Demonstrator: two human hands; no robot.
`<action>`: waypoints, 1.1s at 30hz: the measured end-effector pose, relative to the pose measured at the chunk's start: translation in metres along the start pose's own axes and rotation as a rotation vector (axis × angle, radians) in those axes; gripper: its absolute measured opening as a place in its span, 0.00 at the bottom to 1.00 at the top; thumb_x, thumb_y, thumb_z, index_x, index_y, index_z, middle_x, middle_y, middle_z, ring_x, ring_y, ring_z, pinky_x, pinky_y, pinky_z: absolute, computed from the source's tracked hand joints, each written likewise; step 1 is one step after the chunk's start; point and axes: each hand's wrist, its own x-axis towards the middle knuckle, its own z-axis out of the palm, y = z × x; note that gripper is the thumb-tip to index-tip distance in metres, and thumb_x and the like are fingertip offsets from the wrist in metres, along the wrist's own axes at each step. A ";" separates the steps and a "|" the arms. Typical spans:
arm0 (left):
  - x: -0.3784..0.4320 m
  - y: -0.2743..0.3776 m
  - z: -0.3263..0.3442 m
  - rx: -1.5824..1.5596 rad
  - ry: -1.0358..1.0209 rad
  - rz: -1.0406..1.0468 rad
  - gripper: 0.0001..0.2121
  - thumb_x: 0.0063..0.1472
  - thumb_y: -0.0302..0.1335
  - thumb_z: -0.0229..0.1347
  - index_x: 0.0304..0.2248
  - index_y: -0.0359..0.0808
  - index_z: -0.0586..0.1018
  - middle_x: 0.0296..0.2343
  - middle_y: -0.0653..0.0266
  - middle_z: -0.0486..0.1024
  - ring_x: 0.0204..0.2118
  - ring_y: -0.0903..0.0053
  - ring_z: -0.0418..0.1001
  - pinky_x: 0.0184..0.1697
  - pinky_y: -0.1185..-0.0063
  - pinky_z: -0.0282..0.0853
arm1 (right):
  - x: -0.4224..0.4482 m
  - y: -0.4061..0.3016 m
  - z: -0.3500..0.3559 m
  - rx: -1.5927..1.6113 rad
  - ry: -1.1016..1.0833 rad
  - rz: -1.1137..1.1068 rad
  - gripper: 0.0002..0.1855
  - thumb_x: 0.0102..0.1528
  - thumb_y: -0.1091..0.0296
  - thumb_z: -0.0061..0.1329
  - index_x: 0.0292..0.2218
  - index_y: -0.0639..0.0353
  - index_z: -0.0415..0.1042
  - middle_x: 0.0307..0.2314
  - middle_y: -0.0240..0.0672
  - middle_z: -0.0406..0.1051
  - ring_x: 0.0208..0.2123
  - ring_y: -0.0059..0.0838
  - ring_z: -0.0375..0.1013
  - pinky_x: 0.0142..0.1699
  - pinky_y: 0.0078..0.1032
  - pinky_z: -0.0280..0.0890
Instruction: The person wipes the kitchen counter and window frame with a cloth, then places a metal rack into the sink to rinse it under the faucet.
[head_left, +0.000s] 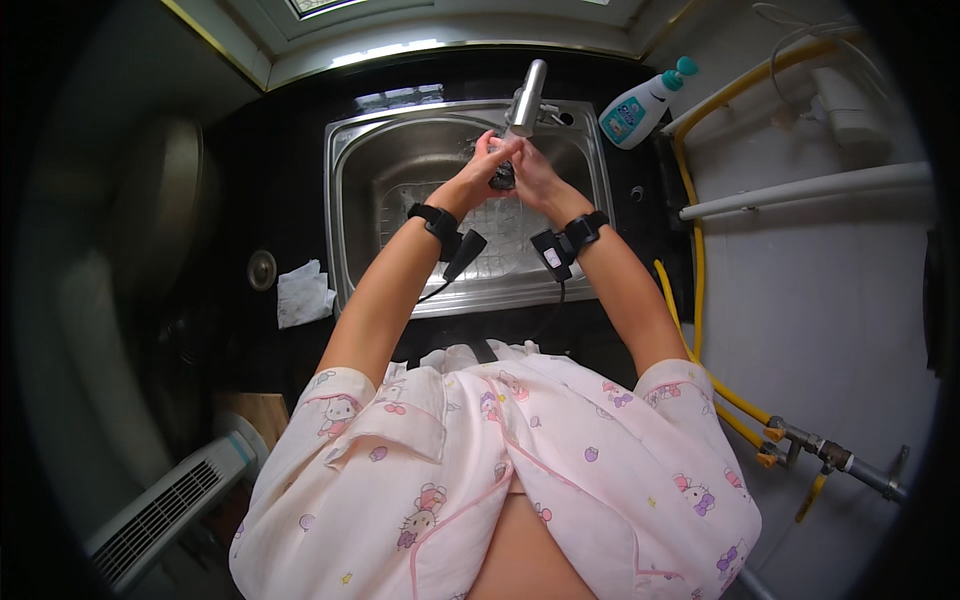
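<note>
Both my hands are together over the stainless steel sink (352, 217), beneath the metal faucet (531, 97). Between them is a small dark, glinting object (502, 174), partly hidden by my fingers; its exact kind cannot be told. My left hand (474, 174) holds it from the left, the thumb reaching across toward the other hand. From the right, my right hand (536, 178) presses against it, slightly blurred. Water seems to run from the spout onto my fingers. Each wrist wears a black strap with a small black device hanging inward over the basin.
Right of the faucet stands a white pump bottle (637, 112) with a teal top. A folded white cloth (304, 296) and a round metal sink strainer (262, 270) lie on the black counter (289, 195) at left. Yellow hoses (699, 285) run along the right wall.
</note>
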 end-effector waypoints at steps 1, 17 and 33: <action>0.012 0.001 0.006 0.090 -0.027 -0.021 0.41 0.51 0.49 0.58 0.57 0.47 0.47 0.51 0.58 0.58 0.48 0.68 0.65 0.40 0.62 0.69 | -0.006 -0.008 -0.012 0.047 -0.062 -0.099 0.25 0.60 0.46 0.30 0.47 0.56 0.64 0.43 0.32 0.67 0.43 0.25 0.68 0.50 0.27 0.60; 0.040 -0.027 -0.031 0.490 0.128 -0.092 0.15 0.54 0.28 0.55 0.38 0.37 0.63 0.31 0.59 0.73 0.28 0.72 0.77 0.26 0.68 0.76 | 0.019 -0.036 -0.089 -0.061 0.255 -0.123 0.46 0.55 0.55 0.45 0.61 0.62 0.28 0.61 0.39 0.35 0.63 0.27 0.30 0.63 0.34 0.29; 0.016 -0.138 -0.061 0.795 0.486 0.165 0.24 0.59 0.46 0.48 0.22 0.28 0.72 0.16 0.49 0.70 0.21 0.64 0.70 0.29 0.68 0.64 | 0.022 -0.047 -0.052 -0.247 0.056 -0.053 0.42 0.54 0.44 0.42 0.61 0.53 0.40 0.61 0.38 0.31 0.63 0.37 0.31 0.62 0.38 0.32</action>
